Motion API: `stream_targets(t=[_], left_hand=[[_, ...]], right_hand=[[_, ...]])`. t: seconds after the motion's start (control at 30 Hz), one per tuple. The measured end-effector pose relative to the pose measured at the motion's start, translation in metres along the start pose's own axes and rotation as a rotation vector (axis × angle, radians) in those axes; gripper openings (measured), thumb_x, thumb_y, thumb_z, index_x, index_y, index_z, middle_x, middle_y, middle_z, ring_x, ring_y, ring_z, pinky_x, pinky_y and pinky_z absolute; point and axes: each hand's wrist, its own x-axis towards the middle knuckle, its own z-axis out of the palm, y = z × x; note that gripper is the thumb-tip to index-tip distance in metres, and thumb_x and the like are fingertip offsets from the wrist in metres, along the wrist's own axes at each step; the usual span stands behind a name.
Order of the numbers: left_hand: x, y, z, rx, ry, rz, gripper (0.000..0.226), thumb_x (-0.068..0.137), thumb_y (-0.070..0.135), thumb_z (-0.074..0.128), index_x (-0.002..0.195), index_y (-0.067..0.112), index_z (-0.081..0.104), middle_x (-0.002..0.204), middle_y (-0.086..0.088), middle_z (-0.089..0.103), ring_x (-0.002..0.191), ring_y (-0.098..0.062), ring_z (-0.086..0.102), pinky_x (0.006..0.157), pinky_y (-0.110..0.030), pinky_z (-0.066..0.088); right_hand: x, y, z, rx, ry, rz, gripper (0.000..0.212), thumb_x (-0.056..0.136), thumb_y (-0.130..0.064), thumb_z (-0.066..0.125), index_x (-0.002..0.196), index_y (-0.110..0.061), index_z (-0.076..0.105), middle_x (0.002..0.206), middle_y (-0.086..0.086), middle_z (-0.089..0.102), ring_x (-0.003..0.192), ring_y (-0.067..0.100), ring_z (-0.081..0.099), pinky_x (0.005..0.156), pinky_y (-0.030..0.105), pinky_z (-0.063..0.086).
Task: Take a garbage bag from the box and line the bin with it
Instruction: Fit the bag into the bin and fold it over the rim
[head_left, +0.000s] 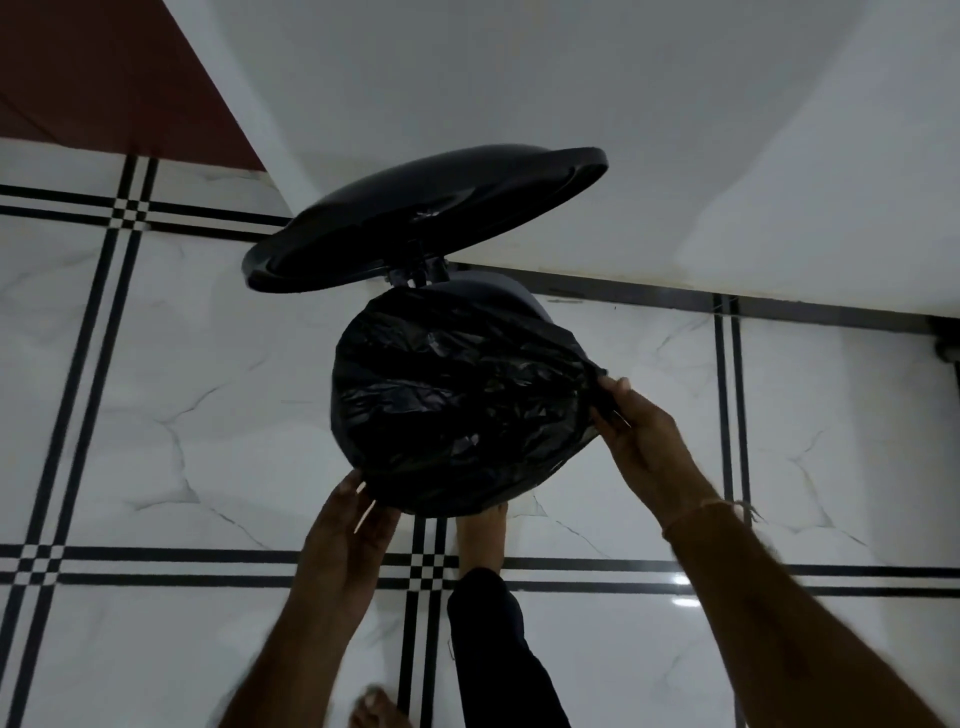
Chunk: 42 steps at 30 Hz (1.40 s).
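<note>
A round dark pedal bin (511, 293) stands on the tiled floor with its lid (415, 218) tilted up and open. A crinkled black garbage bag (457, 400) is spread over the bin's mouth and hangs over most of its rim. My left hand (348, 530) pinches the bag's edge at the near left of the rim. My right hand (644, 436) grips the bag's edge at the right of the rim. The box of bags is not in view.
My bare foot (480, 540) is at the bin's base, its toes hidden under the bag; my other foot (376, 709) is nearer. A white wall (623, 130) rises just behind the bin. White marble tiles with black stripes (156, 415) cover the floor.
</note>
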Motion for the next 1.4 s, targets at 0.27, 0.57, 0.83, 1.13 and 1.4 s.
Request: stream_targets(t=[0.27,0.57,0.83,1.13,1.4], left_hand=[[0.012,0.038,0.032,0.515,0.308,0.159,0.044,0.099,0.055,0.054,0.104,0.013,0.067,0.098,-0.004,0.064,0.101,-0.023,0.060,0.086,-0.041,0.053],[0.046,0.082,0.081,0.601,0.126,0.503,0.020,0.101,0.040,0.060,0.096,0.025,0.072,0.097,0.001,0.073,0.097,-0.019,0.069,0.075,-0.027,0.053],[0.074,0.089,0.086,0.532,0.166,0.499,0.026,0.096,0.038,0.068,0.090,0.013,0.073,0.087,-0.006,0.073,0.089,-0.027,0.070,0.086,-0.044,0.060],[0.093,0.108,0.084,0.395,0.022,0.235,0.026,0.096,0.036,0.068,0.104,0.012,0.074,0.099,0.002,0.073,0.093,-0.016,0.067,0.075,-0.028,0.052],[0.092,0.114,0.093,0.383,0.033,0.125,0.024,0.096,0.039,0.068,0.103,0.017,0.076,0.109,-0.006,0.075,0.100,-0.022,0.070,0.076,-0.031,0.052]], right_hand=[[0.006,-0.018,0.042,-0.499,-0.039,-0.110,0.036,0.103,-0.042,0.055,0.113,-0.017,0.078,0.109,-0.001,0.080,0.096,-0.001,0.074,0.080,0.021,0.058],[0.043,-0.021,0.068,-0.950,0.087,-0.388,0.062,0.088,-0.049,0.075,0.143,-0.026,0.058,0.142,0.001,0.062,0.130,0.022,0.056,0.111,0.044,0.047],[0.064,-0.029,0.094,-0.871,0.151,-0.362,0.038,0.080,-0.061,0.074,0.099,-0.029,0.077,0.099,-0.012,0.078,0.098,0.015,0.072,0.094,0.043,0.059],[0.105,-0.042,0.098,-0.681,0.022,0.030,0.059,0.092,-0.032,0.076,0.106,0.024,0.064,0.091,0.025,0.066,0.081,0.031,0.060,0.081,0.048,0.058],[0.081,-0.040,0.073,-0.639,0.054,0.145,0.029,0.101,-0.032,0.063,0.100,-0.004,0.071,0.095,0.008,0.073,0.083,0.019,0.067,0.064,0.025,0.052]])
